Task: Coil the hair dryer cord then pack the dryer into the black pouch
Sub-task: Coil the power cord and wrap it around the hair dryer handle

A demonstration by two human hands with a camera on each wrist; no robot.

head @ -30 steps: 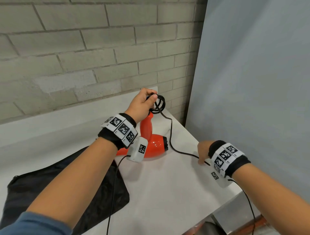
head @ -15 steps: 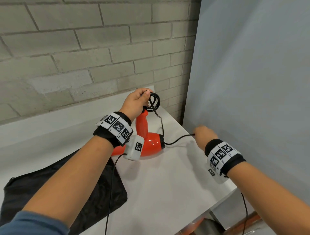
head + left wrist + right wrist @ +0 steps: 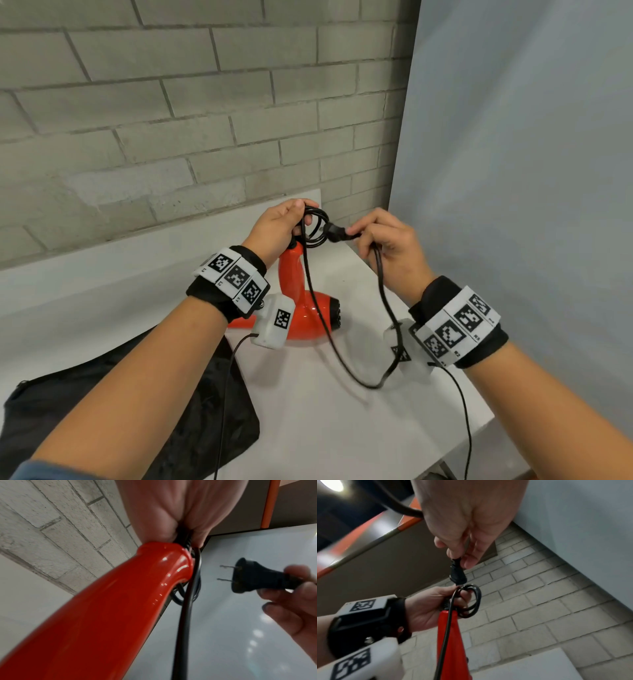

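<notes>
A red hair dryer (image 3: 308,318) rests on the white table (image 3: 342,428) with its handle (image 3: 120,608) pointing up. My left hand (image 3: 281,226) grips the handle's top together with small black cord coils (image 3: 317,228). My right hand (image 3: 383,240) pinches the black two-pin plug (image 3: 254,578) just right of the coils, pins toward them. A loose loop of cord (image 3: 363,380) sags from the coils to the table and back up to the plug. The black pouch (image 3: 191,411) lies flat at the lower left, partly under my left forearm.
A grey brick wall (image 3: 171,120) stands behind the table and a pale blue panel (image 3: 513,171) closes the right side. The table's right edge (image 3: 479,425) lies near my right wrist. Thin sensor cables (image 3: 462,411) hang from both wristbands.
My right hand rose from the table's right edge up to the coils, now holding the plug end. The slack cord has formed a hanging loop. The left hand kept its grip.
</notes>
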